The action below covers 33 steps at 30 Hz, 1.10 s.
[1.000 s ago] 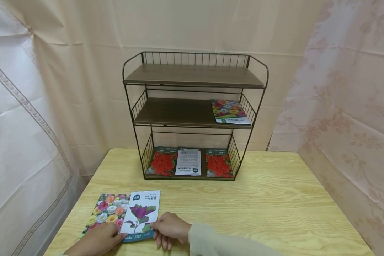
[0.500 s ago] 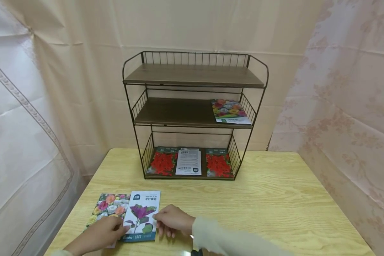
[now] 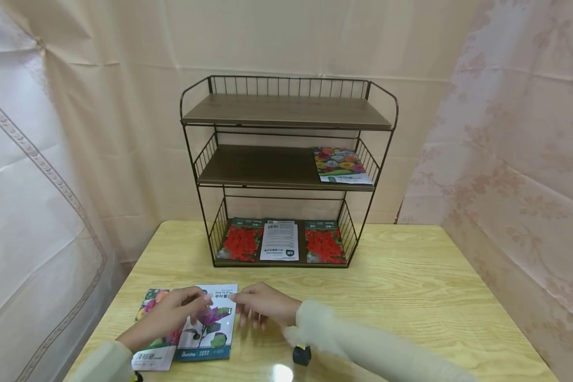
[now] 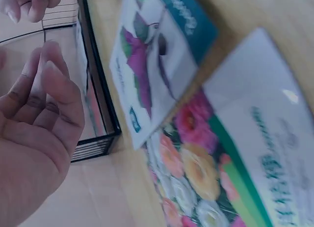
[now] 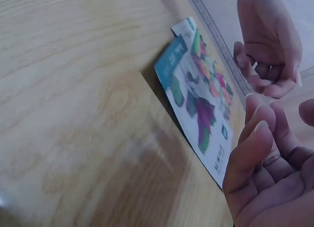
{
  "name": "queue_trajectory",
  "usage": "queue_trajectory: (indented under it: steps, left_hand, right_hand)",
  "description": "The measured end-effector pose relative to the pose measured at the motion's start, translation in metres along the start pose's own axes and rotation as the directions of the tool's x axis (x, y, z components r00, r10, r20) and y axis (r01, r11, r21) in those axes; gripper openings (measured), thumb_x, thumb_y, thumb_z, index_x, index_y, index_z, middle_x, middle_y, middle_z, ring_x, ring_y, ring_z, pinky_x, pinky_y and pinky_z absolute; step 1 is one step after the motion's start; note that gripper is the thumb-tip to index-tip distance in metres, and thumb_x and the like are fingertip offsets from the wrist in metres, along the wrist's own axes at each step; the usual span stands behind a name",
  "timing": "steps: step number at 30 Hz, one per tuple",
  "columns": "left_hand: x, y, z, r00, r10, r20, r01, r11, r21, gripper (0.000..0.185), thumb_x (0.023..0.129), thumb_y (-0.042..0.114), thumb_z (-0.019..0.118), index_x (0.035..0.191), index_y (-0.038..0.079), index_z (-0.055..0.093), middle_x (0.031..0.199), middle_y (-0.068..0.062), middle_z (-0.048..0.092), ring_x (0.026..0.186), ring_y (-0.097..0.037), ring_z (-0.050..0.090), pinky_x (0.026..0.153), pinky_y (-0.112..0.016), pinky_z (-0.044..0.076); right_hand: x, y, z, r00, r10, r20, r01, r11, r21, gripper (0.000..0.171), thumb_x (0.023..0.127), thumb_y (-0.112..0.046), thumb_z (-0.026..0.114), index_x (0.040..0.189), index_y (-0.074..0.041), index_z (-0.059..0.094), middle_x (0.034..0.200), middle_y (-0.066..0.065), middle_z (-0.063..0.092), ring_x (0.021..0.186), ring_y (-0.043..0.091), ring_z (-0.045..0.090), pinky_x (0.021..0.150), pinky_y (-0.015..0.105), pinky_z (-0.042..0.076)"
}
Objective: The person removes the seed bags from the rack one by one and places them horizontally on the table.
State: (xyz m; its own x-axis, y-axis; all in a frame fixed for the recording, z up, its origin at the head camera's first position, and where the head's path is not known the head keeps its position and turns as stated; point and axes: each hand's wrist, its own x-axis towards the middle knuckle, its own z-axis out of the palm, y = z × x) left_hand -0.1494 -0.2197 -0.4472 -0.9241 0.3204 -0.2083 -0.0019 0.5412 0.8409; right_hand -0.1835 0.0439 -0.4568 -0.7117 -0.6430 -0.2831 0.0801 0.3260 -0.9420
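A: Articles in hand, and location?
B: Two items. One purple-leaf packet (image 3: 210,329); one mixed-flower packet (image 3: 159,350). Both face up on the desk (image 3: 387,318), side by side, left of centre, nearer the person than the wire rack (image 3: 288,109). Adjoining edges meet; any overlap unclear.

A: Condition of fingers?
B: Left hand (image 3: 173,312): above the pair, fingers loosely bent, released. Right hand (image 3: 267,303): by the purple-leaf packet's right edge, fingers likewise bent, grasping nothing.

A: Handling notes?
B: Step judged to be squaring the pair. Lower edges stand slightly uneven, the mixed-flower one nearer the person. Best guided lightly by the outer edges and kept flat; hard squeezing could buckle thin stock or ride one over the other.

A: Variances against half a second ago?
B: Left hand: shifted from the lower end to the upper part, exposing the mixed-flower packet's white band. Right hand: slightly farther up its edge. Packets: essentially in place. Rack stock: unchanged.
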Motion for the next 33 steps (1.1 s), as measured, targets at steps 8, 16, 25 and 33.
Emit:
queue_trajectory:
  steps: [8,16,25,33]
  left_hand:
    - [0.017,0.014,-0.001,0.999,0.032,-0.021,-0.034,0.997,-0.071,0.049,0.107,0.048,0.051,0.124,0.004,0.065,0.106,-0.014,0.069,0.087,-0.028,0.063,0.069,-0.041,0.056]
    - [0.024,0.020,0.002,0.995,0.092,-0.039,-0.095,0.992,-0.079,0.040,0.109,0.043,0.051,0.113,0.006,0.067,0.103,-0.012,0.068,0.082,-0.026,0.063,0.067,-0.040,0.056]
    - [0.039,0.040,-0.004,0.984,0.153,-0.091,-0.158,0.986,-0.052,0.042,0.108,0.047,0.051,0.110,0.007,0.067,0.100,-0.009,0.069,0.081,-0.027,0.064,0.068,-0.036,0.055]
    - [0.050,0.060,-0.005,0.980,0.180,-0.083,-0.182,0.983,-0.023,0.040,0.106,0.050,0.053,0.111,0.013,0.068,0.101,-0.006,0.069,0.083,-0.027,0.063,0.072,-0.041,0.054]
  right_hand:
    - [-0.003,-0.006,-0.016,0.999,-0.039,0.011,0.039,0.999,0.035,0.049,0.104,-0.046,0.055,0.103,0.001,0.068,0.085,0.011,0.073,0.057,0.015,0.058,0.048,0.027,0.048]
    - [-0.007,-0.016,-0.033,0.999,-0.050,-0.020,0.050,0.999,-0.011,0.042,0.103,-0.047,0.056,0.099,-0.008,0.070,0.088,0.010,0.074,0.066,0.020,0.063,0.055,0.032,0.053]
    - [-0.014,-0.030,-0.060,0.996,-0.074,-0.052,0.072,0.997,-0.042,0.045,0.103,-0.052,0.055,0.102,-0.010,0.072,0.091,0.010,0.074,0.069,0.021,0.063,0.059,0.034,0.055]
    - [-0.018,-0.039,-0.075,0.994,-0.087,-0.068,0.084,0.995,-0.051,0.048,0.104,-0.054,0.053,0.104,-0.010,0.072,0.098,0.012,0.073,0.074,0.024,0.062,0.063,0.036,0.056]
